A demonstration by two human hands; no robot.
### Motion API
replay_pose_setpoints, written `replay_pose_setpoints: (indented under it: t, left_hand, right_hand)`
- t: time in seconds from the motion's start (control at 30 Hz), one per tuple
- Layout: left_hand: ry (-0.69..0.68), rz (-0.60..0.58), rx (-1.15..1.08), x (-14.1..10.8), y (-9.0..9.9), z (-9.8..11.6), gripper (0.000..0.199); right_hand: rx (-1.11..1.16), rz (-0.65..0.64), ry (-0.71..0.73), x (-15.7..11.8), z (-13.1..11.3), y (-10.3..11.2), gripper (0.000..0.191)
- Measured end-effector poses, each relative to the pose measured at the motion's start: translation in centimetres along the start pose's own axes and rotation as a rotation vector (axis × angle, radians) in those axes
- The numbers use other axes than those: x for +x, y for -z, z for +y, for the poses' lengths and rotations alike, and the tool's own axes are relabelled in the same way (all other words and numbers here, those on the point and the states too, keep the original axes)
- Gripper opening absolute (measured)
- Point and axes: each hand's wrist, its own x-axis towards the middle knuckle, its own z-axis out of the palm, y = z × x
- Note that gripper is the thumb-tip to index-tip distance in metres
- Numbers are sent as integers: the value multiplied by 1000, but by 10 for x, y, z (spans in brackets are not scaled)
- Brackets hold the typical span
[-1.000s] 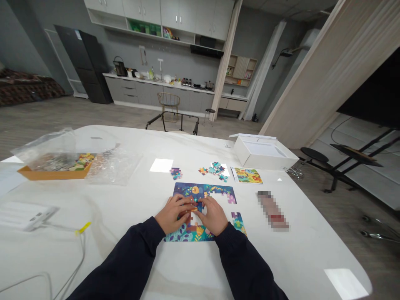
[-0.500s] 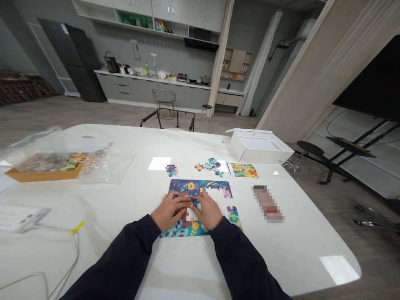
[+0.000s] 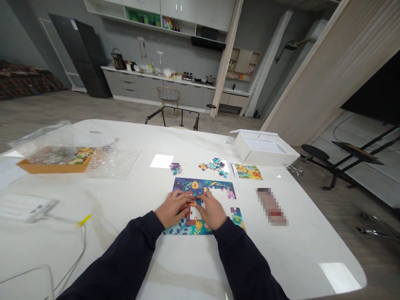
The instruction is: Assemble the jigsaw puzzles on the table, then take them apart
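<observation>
A colourful jigsaw puzzle (image 3: 212, 183), partly assembled, lies on the white table, with white gaps in its middle and upper right. My left hand (image 3: 173, 208) rests over its left half, fingertips and thumb bent toward a small puzzle piece (image 3: 193, 203) with orange on it. From the other side my right hand (image 3: 213, 209) pinches at the same piece with thumb and fingers. The fingers partly hide the piece and the picture under them. Beyond the puzzle are a heap of loose pieces (image 3: 216, 164) and a small joined cluster (image 3: 176, 168).
An open white box (image 3: 265, 157) stands at the back right, near a picture card (image 3: 248, 171). A pixelated object (image 3: 272, 207) lies on the right. At left are an orange tray (image 3: 56, 167), clear plastic wrap (image 3: 114, 162), and a white device (image 3: 28, 207) with a cable.
The view has shifted slightly, so the table items appear a little farther right. Both hands stay over the same part of the puzzle, with only slight finger movement.
</observation>
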Motion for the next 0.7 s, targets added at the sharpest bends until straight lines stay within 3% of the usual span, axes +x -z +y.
replay_pose_setpoints:
  t: [0.47, 0.7]
  left_hand:
    - [-8, 5, 28, 1, -3, -2, 35]
    - [-27, 50, 13, 0, 5, 2, 41]
  right_hand:
    - [-31, 11, -8, -1, -2, -2, 28]
    - [28, 210, -58, 3, 8, 6, 26]
